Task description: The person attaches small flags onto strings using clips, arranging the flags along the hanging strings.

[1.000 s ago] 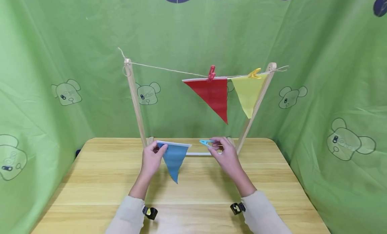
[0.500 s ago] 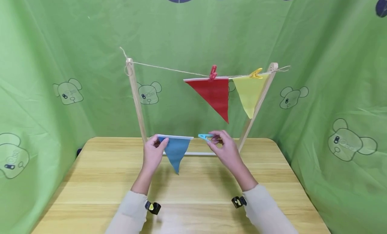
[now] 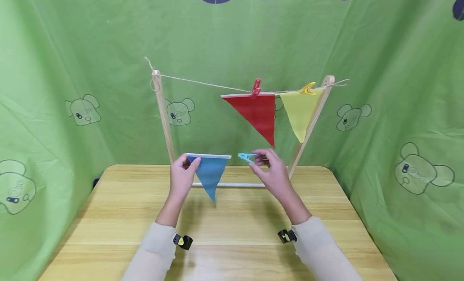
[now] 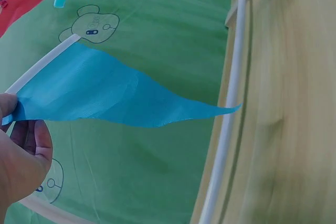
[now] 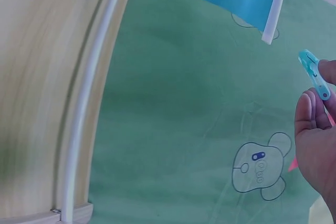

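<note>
A blue pennant [image 3: 209,170] with a white top edge hangs from my left hand [image 3: 182,177], which pinches its upper left corner between thumb and fingers. My right hand [image 3: 272,170] pinches a light-blue clothespin [image 3: 246,157] by its handles, with the nose pointing left. A small space separates the clothespin from the pennant's right corner. Above both hands runs a thin string [image 3: 203,83]. On it hang a red pennant [image 3: 259,113] under a red clothespin [image 3: 256,87] and a yellow pennant [image 3: 299,111] under a yellow clothespin [image 3: 308,88].
The string is tied between a left wooden post [image 3: 164,115] and a right wooden post [image 3: 314,119]. A white bar [image 3: 235,185] joins the posts low down on the wooden table [image 3: 232,224]. Green patterned cloth [image 3: 108,39] surrounds the table.
Both hands have risen toward the string, carrying the blue pennant and the light-blue clothespin. The pennant's top edge is more nearly level. The red and yellow pennants hang as before.
</note>
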Tool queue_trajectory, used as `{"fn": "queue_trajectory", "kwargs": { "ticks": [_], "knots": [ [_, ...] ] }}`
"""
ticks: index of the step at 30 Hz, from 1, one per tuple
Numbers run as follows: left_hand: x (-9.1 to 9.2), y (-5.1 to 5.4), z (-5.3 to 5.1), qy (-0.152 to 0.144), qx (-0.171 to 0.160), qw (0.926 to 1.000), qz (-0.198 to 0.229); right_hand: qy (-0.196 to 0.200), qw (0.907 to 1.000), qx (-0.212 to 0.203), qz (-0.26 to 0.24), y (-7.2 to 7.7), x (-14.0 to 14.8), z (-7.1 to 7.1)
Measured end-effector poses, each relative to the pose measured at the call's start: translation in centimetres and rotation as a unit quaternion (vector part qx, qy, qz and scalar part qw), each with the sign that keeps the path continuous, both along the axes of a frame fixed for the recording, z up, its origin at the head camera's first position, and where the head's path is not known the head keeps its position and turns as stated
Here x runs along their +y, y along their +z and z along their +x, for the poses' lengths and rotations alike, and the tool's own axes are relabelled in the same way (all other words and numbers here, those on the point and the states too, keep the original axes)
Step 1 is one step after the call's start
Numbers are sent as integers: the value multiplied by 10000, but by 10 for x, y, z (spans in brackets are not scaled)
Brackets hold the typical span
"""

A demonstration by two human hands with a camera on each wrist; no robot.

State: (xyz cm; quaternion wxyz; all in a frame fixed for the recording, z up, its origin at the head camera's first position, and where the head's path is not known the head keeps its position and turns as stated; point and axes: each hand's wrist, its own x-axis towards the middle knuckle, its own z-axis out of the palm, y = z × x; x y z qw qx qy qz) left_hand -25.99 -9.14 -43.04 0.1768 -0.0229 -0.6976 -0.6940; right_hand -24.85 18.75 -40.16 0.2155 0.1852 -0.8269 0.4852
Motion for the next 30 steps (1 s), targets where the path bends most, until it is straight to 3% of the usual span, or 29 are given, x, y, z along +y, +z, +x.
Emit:
{"fn": "queue_trajectory", "kwargs": {
  "ticks": [7,21,30],
  "knots": [
    [-1,13,1,115,106,9999,16,46,9997,228,-4,14,-3,4],
    [-7,25,0,38,183,9991,371,151,9977,653,89,38,-9,4],
    [-8,39,-6,-37,525,9971,541,282,9970,711,-95,58,-16,0]
  ]
}}
